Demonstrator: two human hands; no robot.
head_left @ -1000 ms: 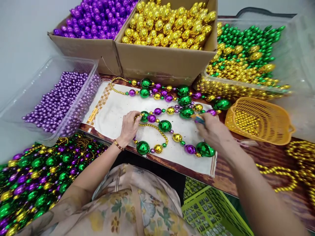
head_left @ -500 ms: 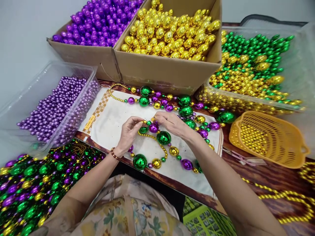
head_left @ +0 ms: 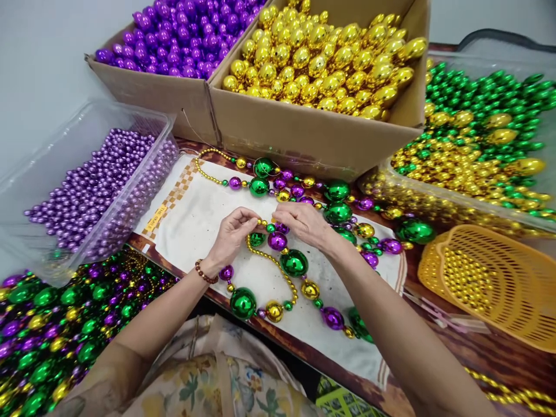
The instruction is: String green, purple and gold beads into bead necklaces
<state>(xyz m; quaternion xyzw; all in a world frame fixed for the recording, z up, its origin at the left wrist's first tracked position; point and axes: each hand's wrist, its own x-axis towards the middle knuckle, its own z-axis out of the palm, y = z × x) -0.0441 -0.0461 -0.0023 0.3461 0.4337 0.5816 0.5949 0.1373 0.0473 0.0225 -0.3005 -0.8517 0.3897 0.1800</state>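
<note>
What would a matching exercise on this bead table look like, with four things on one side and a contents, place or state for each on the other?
1. bare left hand
2. orange slotted plastic basket
3. clear rectangular plastic tub on the left
4. white cloth towel

A. holds small round purple beads
B. lies under shiny green, gold and purple strung beads
C. holds small loose gold beads
D. pinches the strung beads

Pairs: 1-D, 2-C, 3-A, 4-B

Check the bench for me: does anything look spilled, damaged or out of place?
Nothing appears broken, but the clear bin at right mixes green beads with gold beads, odd beside the single-colour cardboard boxes. The white towel around the bead strand also looks speckled, possibly with dirt.
</note>
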